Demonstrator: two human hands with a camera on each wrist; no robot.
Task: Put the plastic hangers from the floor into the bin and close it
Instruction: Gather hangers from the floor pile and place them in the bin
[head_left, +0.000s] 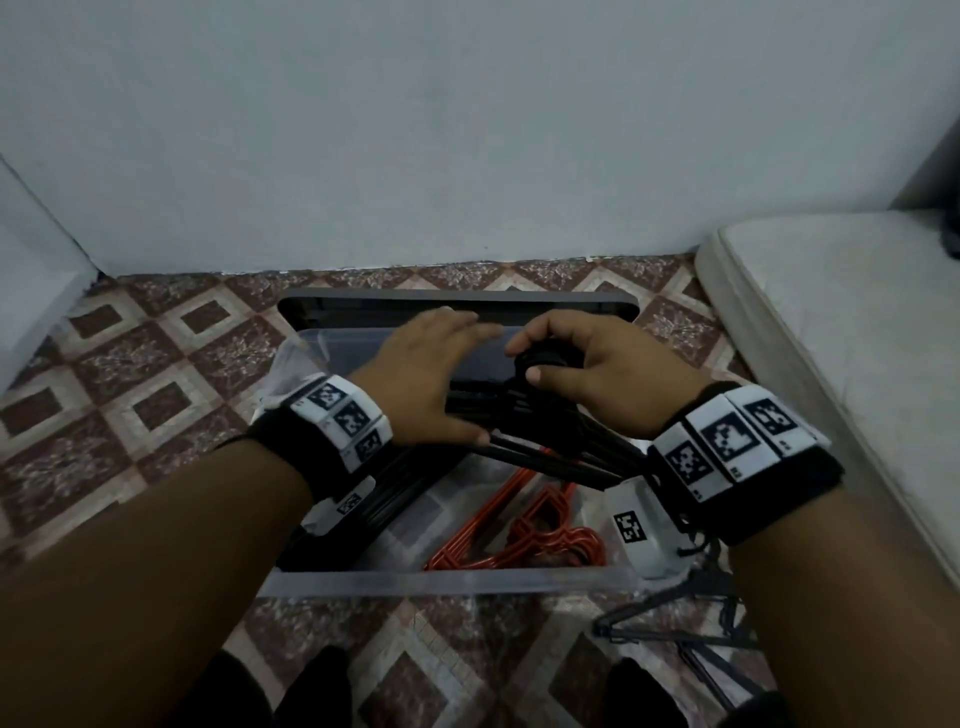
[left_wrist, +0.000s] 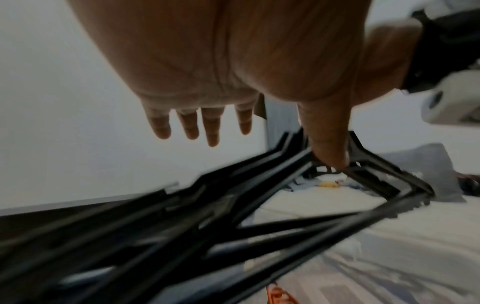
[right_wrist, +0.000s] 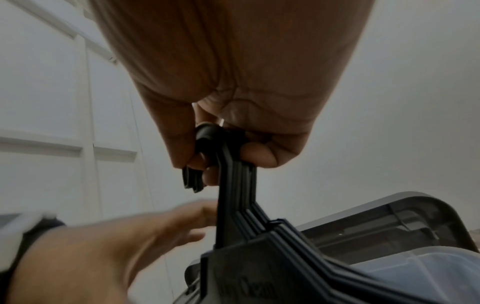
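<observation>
forearms: both reach forward from the near edge of the head view, each wrist wrapped in a black band (head_left: 748, 457) with white tag blocks.
right hand (head_left: 587, 374): fingers and thumb curled tight round the bunched hooks of the black hangers (head_left: 524, 431), seen plainly in the right wrist view (right_wrist: 233, 131) where the hooks (right_wrist: 207, 156) pass through the fist.
left hand (head_left: 421, 379): fingers straight and spread, holding nothing; in the left wrist view the thumb (left_wrist: 330, 139) lies against a black hanger bar while the four fingers (left_wrist: 189, 125) hang free above the bundle (left_wrist: 207, 222).
black hangers: a fanned stack held over the bin, their shoulders angled down toward its left side, blurred in the left wrist view.
bin (head_left: 447, 581): clear plastic, open, standing on the floor between the two arms.
red hangers (head_left: 524, 535): lying inside the bin near its near right corner.
lid (head_left: 457, 306): dark, propped at the bin's far edge toward the wall.
floor (head_left: 156, 374): patterned tiles in brown and cream; more dark hangers (head_left: 675, 618) lie on it just outside the bin's near right corner, under the right forearm.
mattress (head_left: 841, 322): pale, along the right edge of the floor.
wall (head_left: 467, 130): plain and pale behind the bin.
</observation>
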